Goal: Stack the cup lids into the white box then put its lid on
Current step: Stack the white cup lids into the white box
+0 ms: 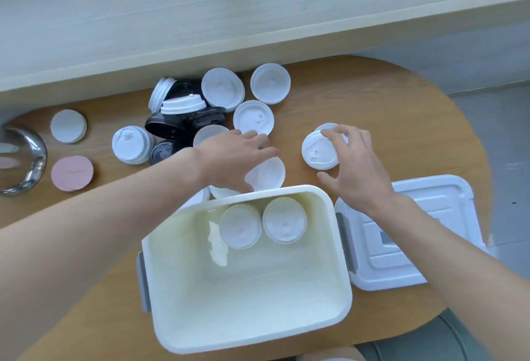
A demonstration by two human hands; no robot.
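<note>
The white box (342, 260) stands open at the front of the table, with two stacks of white cup lids (284, 224) inside along its far wall. Its lid (430, 246) lies flat to the right of it. My left hand (229, 160) reaches over a white cup lid (269, 174) just beyond the box, thumb at the lid's near edge and fingers at its far edge. To the right, my right hand (352, 165) grips another white cup lid (318, 151) from above, fingers curled over its right rim.
Several loose white and black cup lids (200, 105) are piled at the table's back. A white disc (68, 125) and a pink disc (72, 172) lie at the left beside a metal bowl (34, 160). A pale ledge runs behind the table.
</note>
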